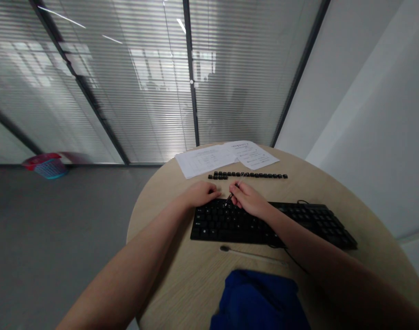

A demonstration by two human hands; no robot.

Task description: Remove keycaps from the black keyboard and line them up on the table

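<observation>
A black keyboard (230, 227) lies on the round wooden table, turned slightly. My right hand (247, 198) is closed around a slim tool, apparently a keycap puller (228, 200), whose dark lower end meets the keyboard's upper rows. Pale, thin wire or clear plastic sticks out above the fingers. At the keyboard's top left corner rests my left hand (201, 194), thumb and fingers apart, with nothing visible in it. Behind both hands, loose black keycaps (261, 175) stand in a line, with a short second row at its left end.
Printed paper sheets (209, 160) lie at the table's far side. In front of the keyboard are a brush with a dark head (225, 249) and long pale handle, and blue cloth (257, 302). A red and blue basket (49, 166) stands on the floor by the glass partition.
</observation>
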